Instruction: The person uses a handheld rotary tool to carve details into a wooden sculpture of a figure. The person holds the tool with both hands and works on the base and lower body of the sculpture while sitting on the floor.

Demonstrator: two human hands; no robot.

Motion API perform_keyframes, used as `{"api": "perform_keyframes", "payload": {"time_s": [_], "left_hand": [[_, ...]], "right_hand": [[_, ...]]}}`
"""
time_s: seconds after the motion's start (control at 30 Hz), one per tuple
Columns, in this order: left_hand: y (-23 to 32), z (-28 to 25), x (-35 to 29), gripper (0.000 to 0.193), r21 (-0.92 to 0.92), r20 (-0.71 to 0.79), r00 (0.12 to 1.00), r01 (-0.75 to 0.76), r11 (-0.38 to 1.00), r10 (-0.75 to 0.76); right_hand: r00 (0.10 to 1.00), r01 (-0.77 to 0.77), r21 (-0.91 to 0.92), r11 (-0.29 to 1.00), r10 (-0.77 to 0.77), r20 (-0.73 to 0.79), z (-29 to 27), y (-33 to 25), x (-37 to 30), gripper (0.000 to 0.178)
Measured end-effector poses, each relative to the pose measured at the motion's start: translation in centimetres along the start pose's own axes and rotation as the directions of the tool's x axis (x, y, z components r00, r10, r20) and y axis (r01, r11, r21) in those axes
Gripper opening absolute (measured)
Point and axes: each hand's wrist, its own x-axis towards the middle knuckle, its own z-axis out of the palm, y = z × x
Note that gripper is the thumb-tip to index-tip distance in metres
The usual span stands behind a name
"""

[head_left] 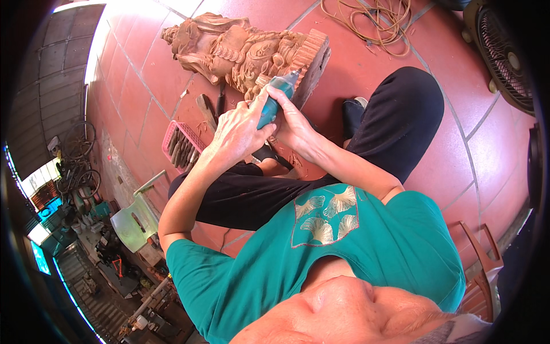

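A carved wooden statue (240,51) lies on its side on the tiled floor in front of me, its base toward the right. Both my hands hold a teal rotary tool (268,112), its narrow tip beside the lower part of the statue near the base. My left hand (243,129) is closed on the tool from the left, with fingers laid over its top. My right hand (295,123) wraps it from the right side. Whether the tip touches the wood is hard to make out.
A pink basket (170,137) with several wooden-handled tools stands left of my legs, beside a wooden stick (205,109). Wood chips are scattered about. A coiled cord (382,26) lies at the far right, near a fan (504,57). Plastic chairs (134,221) stand farther off.
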Motion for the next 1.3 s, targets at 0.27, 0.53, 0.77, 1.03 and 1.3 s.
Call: {"api": "perform_keyframes", "payload": {"time_s": [0.27, 0.53, 0.77, 1.03, 1.3], "left_hand": [[0.0, 0.1, 0.0, 0.081, 0.002, 0.004, 1.0, -0.028, 1.0, 0.028], [-0.2, 0.0, 0.0, 0.082, 0.009, 0.011, 1.0, 0.001, 1.0, -0.001], [-0.9, 0.6, -0.1, 0.083, 0.01, -0.079, 0.996, -0.049, 0.999, 0.05], [-0.5, -0.1, 0.1, 0.082, 0.001, -0.025, 0.999, 0.043, 0.999, -0.043], [-0.5, 0.2, 0.0, 0.083, 0.001, -0.028, 0.999, -0.025, 1.0, 0.025]], "right_hand": [[1.0, -0.015, 0.024, 1.0, 0.014, 0.006, -0.4, 0.1, 0.1, 0.043], [1.0, -0.003, 0.002, 1.0, 0.003, -0.006, 0.0, 0.1, 0.1, 0.042], [1.0, -0.001, -0.025, 1.0, 0.001, 0.0, 0.1, 0.2, 0.7, 0.037], [0.998, 0.002, -0.003, 1.0, -0.001, 0.059, 0.4, 0.2, 1.1, 0.035], [0.999, -0.019, 0.005, 1.0, 0.019, 0.027, 0.0, 0.1, 0.4, 0.038]]}}
